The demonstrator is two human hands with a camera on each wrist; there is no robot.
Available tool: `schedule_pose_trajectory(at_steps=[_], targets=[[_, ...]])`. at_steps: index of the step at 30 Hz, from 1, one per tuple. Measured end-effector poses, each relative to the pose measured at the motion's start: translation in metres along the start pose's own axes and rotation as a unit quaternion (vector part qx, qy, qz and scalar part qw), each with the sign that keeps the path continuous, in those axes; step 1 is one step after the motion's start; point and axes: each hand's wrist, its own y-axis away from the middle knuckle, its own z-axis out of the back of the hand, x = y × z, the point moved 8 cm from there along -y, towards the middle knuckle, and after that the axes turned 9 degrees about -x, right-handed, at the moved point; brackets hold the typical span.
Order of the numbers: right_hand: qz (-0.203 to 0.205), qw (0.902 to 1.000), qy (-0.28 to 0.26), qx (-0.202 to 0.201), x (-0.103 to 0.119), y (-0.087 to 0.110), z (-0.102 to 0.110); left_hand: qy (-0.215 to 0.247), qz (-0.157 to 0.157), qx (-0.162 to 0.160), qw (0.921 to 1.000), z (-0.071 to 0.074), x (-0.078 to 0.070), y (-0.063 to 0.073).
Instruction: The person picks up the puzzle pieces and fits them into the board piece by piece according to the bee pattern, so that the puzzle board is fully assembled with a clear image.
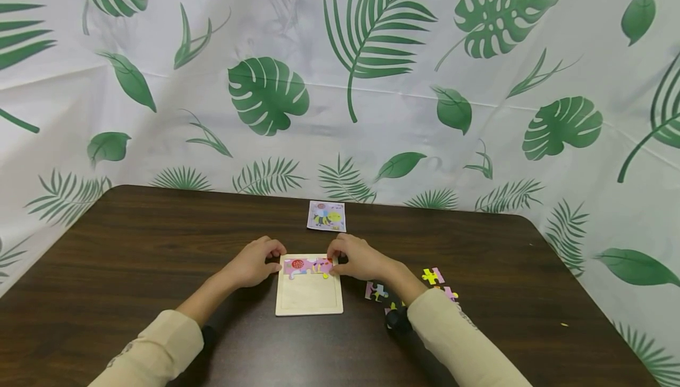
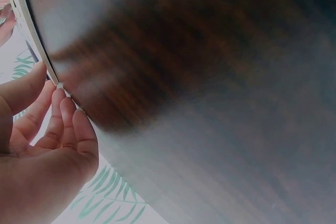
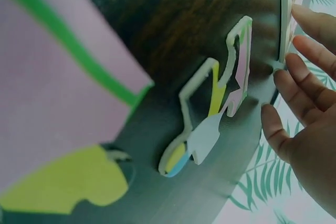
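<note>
A square wooden puzzle tray [image 1: 311, 298] lies on the table, with joined pink puzzle pieces [image 1: 308, 266] along its far side. My left hand [image 1: 260, 262] holds the tray at its far left corner, thumb on the near side and fingertips at the rim. At the far right corner, the thumb and forefinger of my right hand [image 1: 357, 257] are curled about the end puzzle piece [image 1: 321, 265]. In the right wrist view, the other fingers of the right hand [image 3: 310, 98] are loosely bent beside the tray's edge [image 3: 284, 19].
A picture card [image 1: 326, 216] of a bee lies beyond the tray. Several loose puzzle pieces [image 1: 432, 275] are spread to the right, some partly hidden by the right forearm. Behind the dark wooden table [image 1: 159, 228] hangs a leaf-patterned white cloth [image 1: 340, 133].
</note>
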Motion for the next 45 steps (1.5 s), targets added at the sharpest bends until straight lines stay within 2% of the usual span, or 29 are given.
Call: schedule_pose_trajectory(at_steps=[19, 31, 45], targets=[[-0.007, 1.0, 0.006, -0.001, -0.0004, -0.001, -0.001, -0.006, 0.0, -0.001, 1.0, -0.0016, -0.0006, -0.0031], [-0.011, 0.9998, 0.015, 0.005, -0.0009, -0.0017, -0.0015, -0.026, 0.029, 0.008, 0.9992, -0.0055, -0.0042, -0.0031], [-0.003, 0.9998, 0.018, 0.006, 0.0004, -0.0013, -0.0024, -0.027, 0.042, 0.01, 0.9987, -0.0059, -0.0054, -0.0029]])
